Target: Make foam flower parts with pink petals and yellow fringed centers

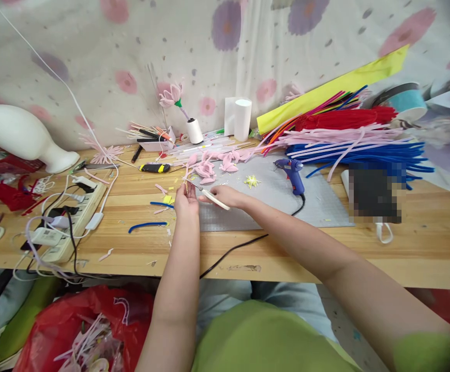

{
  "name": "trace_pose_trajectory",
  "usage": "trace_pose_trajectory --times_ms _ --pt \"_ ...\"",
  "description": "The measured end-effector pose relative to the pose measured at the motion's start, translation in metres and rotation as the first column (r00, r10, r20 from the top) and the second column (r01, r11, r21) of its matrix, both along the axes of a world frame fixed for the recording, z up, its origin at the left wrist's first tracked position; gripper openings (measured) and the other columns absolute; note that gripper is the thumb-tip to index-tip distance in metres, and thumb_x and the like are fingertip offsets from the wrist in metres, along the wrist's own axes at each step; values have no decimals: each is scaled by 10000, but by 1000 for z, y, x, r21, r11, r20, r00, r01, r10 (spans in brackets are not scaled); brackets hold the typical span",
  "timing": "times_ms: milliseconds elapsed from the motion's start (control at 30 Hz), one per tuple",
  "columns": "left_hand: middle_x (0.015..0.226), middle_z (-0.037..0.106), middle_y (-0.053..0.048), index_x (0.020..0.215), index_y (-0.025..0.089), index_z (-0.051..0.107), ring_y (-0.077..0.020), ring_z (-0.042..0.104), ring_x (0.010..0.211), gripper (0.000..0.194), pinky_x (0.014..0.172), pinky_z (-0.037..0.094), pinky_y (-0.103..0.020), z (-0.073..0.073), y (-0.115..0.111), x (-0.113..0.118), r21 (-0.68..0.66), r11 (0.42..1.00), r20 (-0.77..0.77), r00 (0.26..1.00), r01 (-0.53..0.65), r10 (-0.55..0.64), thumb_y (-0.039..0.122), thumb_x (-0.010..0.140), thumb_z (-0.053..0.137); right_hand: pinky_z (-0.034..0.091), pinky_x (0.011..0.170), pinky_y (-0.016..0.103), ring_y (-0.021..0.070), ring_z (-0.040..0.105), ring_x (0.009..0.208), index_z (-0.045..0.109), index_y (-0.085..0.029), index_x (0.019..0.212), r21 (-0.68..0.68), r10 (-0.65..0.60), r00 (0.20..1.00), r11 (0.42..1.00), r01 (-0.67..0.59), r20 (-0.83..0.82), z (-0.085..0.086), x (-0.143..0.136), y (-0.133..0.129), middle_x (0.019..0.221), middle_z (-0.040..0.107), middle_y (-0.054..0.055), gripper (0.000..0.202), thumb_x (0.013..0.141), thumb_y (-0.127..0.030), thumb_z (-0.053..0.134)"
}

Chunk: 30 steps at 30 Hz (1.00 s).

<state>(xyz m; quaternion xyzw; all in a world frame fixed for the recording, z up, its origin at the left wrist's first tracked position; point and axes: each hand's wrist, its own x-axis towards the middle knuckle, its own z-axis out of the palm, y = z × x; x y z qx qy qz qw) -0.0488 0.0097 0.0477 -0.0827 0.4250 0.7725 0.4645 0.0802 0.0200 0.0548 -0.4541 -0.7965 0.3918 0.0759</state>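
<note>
My right hand (225, 196) is closed on a pair of white-handled scissors (216, 199). Their blades point left, toward the fingertips of my left hand (187, 197). Between those fingers a small pink pipe-cleaner piece (190, 161) stands up; its lower end is hidden. Just beyond my hands, several pink pipe-cleaner petals (205, 169) lie in a loose pile on the grey cutting mat (225, 219). A small yellow pipe-cleaner burst (251, 181) rests on the mat to their right.
A blue glue gun (295, 178) lies on the mat, its black cord crossing the table front. Pipe-cleaner bundles (359, 155) fill the back right. A yellow-black utility knife (154, 168) and a pink flower (171, 96) stuck in a white spool are behind. At left is a power strip (64, 248).
</note>
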Motion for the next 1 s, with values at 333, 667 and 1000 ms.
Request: trace_pose_trajectory --times_ms 333,667,1000 --pt "593 540 32 674 152 485 -80 664 728 184 754 558 -202 -4 -1 -6 -20 1000 -59 998 4 -5 32 815 494 353 538 239 124 510 545 507 -172 587 -47 -20 996 999 16 -84 0 -3 -3 547 550 9 612 703 -771 447" --pt "650 549 25 692 166 460 -76 659 746 169 755 540 -200 -1 -10 -23 -39 999 -123 992 -24 19 53 811 502 371 554 248 159 578 624 565 -169 634 29 7 1000 1000 -8 23 1 -17 3 643 630 51 602 754 -740 416" --pt "696 553 67 766 188 423 -13 572 596 209 660 476 -135 6 -8 -16 43 990 -395 908 -136 142 58 757 587 453 753 338 288 620 931 649 -125 967 456 10 937 871 -180 349 -14 0 -8 1004 659 171 323 733 -343 608"
